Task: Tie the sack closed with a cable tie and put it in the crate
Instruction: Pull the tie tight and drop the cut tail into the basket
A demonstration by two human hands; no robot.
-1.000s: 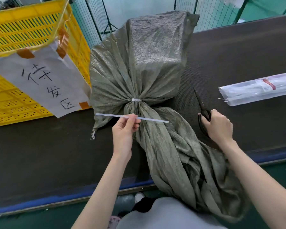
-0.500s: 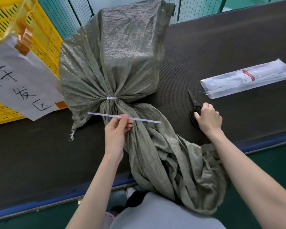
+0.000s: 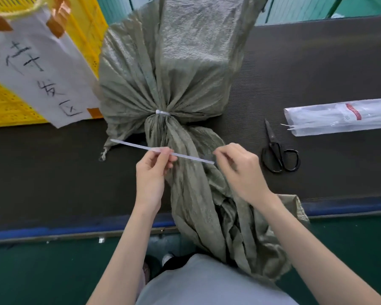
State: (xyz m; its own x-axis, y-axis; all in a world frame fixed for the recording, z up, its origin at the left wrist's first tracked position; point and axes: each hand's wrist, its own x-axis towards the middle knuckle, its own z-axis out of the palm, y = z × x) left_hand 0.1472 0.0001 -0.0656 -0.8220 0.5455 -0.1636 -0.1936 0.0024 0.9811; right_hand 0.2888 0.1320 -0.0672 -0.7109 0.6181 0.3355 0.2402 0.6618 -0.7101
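A grey-green woven sack lies on the dark table, its neck cinched by a white cable tie. The loose neck cloth trails over the table's near edge toward me. My left hand pinches a cut-off white cable-tie strip near its middle, just in front of the neck. My right hand pinches the strip's right end. The yellow crate stands at the far left beside the sack.
Black scissors lie on the table to the right of my right hand. A clear bag of cable ties lies at the far right. A white paper sign with handwriting hangs on the crate. A blue strip edges the table's near side.
My right hand has let go of the scissors, which now lie on the table, and moved left to pinch the strip's right end. My left hand still holds the strip.
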